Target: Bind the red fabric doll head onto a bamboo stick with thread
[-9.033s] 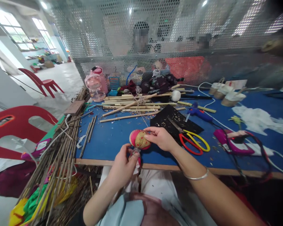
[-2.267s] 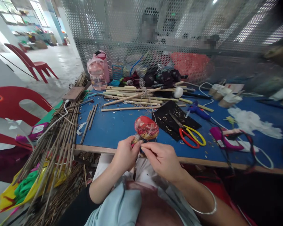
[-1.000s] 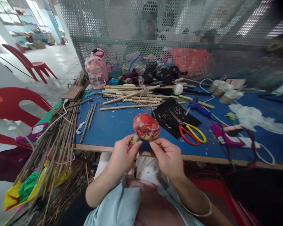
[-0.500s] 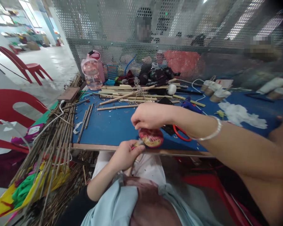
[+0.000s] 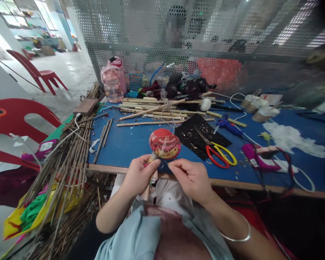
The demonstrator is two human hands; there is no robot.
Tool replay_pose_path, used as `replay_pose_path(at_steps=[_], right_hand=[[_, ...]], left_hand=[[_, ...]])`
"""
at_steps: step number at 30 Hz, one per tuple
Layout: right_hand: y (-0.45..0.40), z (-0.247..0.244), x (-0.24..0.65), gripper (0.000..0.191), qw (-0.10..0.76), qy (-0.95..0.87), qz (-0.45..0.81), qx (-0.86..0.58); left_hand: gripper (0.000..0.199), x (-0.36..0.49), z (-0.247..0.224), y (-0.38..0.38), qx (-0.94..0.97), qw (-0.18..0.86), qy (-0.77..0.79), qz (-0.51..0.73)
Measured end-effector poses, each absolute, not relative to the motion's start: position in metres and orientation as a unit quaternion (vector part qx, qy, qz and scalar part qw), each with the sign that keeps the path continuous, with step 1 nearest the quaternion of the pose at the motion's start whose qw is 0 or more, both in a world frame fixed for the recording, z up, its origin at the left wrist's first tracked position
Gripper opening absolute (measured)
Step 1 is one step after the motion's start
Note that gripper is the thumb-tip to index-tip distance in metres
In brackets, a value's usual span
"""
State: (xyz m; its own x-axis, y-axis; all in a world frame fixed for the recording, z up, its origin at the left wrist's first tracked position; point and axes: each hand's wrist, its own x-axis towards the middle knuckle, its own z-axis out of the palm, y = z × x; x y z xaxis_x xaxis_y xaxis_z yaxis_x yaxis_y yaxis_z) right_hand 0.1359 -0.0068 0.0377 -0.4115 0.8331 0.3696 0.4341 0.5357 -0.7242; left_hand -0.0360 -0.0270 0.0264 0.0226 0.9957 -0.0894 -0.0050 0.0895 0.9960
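Left hand (image 5: 139, 177) grips the red cloth ball (image 5: 164, 145) by its neck (image 5: 154, 156); ball sits just beyond both hands, over the desk (image 5: 130, 144). Right hand (image 5: 193, 178) pinches probably a thread (image 5: 164, 161), too fine to be sure. Best keep neck firm, tension even.

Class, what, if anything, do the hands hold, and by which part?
The left hand grips the red round-headed piece by its narrow neck, below the head. The right hand is pinched beside it; anything held there is too small to tell.
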Motion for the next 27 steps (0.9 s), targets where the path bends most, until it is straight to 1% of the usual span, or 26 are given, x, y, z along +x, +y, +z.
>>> replay_pose_path(at_steps=[2,4,5,7,9,11,12,13,15,17,18,20,23,25,27], right_hand=[[-0.003,0.024,0.137,0.02,0.372,-0.72,0.402,-0.426],[0.013,0.015,0.141,0.025,0.326,-0.663,0.52,-0.428],[0.025,0.015,0.143,0.027,0.295,-0.655,0.556,-0.418],[0.057,0.025,0.143,0.028,0.243,-0.687,0.567,-0.384],[0.089,0.051,0.135,0.022,0.201,-0.774,0.502,-0.329],[0.108,0.087,0.119,0.012,0.103,-0.872,0.4,-0.264],[0.11,0.104,0.11,0.008,0.066,-0.915,0.323,-0.231],[0.106,0.12,0.101,0.008,0.041,-0.948,0.236,-0.21],[0.083,0.141,0.091,0.014,0.028,-0.977,0.08,-0.196],[0.05,0.144,0.096,0.015,0.036,-0.979,0.003,-0.199],[0.035,0.139,0.103,0.012,0.053,-0.976,-0.006,-0.211],[0.013,0.119,0.121,0.011,0.127,-0.95,0.013,-0.283],[0.003,0.08,0.139,0.029,0.245,-0.857,0.14,-0.432],[0.004,0.057,0.137,0.04,0.32,-0.777,0.252,-0.48],[0.004,0.038,0.127,0.046,0.393,-0.691,0.35,-0.495]], left_hand=[[0.033,-0.041,0.029,-0.029,0.467,0.555,0.501,0.473],[0.036,-0.049,0.031,-0.032,0.458,0.593,0.469,0.468],[0.039,-0.051,0.032,-0.034,0.457,0.619,0.447,0.456],[0.042,-0.05,0.03,-0.036,0.46,0.677,0.402,0.41],[0.042,-0.04,0.023,-0.035,0.458,0.725,0.37,0.358],[0.044,-0.026,0.013,-0.031,0.441,0.744,0.361,0.348],[0.045,-0.02,0.007,-0.028,0.438,0.742,0.368,0.35],[0.046,-0.016,0.003,-0.025,0.44,0.729,0.383,0.359],[0.046,-0.016,0.0,-0.02,0.451,0.684,0.427,0.384],[0.043,-0.024,0.003,-0.018,0.453,0.634,0.465,0.421],[0.042,-0.03,0.007,-0.019,0.45,0.615,0.478,0.437],[0.04,-0.04,0.014,-0.02,0.439,0.597,0.492,0.456],[0.038,-0.045,0.019,-0.021,0.438,0.58,0.509,0.462],[0.037,-0.043,0.019,-0.019,0.446,0.564,0.517,0.464],[0.038,-0.041,0.018,-0.017,0.452,0.554,0.521,0.466]])
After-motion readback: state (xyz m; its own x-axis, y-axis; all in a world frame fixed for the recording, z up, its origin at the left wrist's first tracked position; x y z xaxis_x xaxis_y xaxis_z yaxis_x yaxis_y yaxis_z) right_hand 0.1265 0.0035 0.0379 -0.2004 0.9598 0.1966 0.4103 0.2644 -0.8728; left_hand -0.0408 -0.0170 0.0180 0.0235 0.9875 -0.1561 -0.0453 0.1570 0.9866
